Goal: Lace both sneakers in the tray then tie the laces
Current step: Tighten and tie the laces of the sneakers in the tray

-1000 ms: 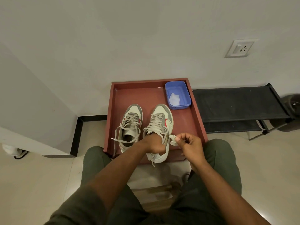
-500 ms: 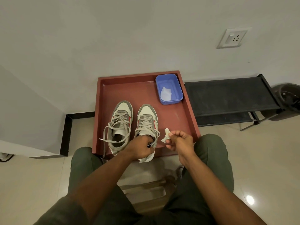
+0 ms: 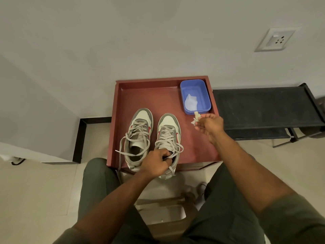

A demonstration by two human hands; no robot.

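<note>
Two grey-and-white sneakers with red side marks stood side by side, toes toward the wall, in the near half of a reddish-brown tray [image 3: 121, 124]. The left sneaker [image 3: 139, 138] had its pale grey laces threaded but loose, with long ends looping out over its left side and trailing past the tray's near edge. The right sneaker [image 3: 168, 136] was laced across the tongue, its heel sticking out over the tray's near rim.

The left hand [image 3: 157, 162] was curled at the right sneaker's collar, its fingers gripping the lace [image 3: 177, 149] there, a loop of which bulged out to the right. The right hand [image 3: 209, 125] hovered above the tray's right side, well apart from the shoes, pinching a small crumpled scrap of whitish paper [image 3: 195, 118] between thumb and fingertips, just beside the near corner of a blue plastic tub [image 3: 205, 95]. That tub sat in the tray's far right corner and held another pale crumpled piece [image 3: 190, 102]. A black rack [image 3: 263, 106] stood to the tray's right.
</note>
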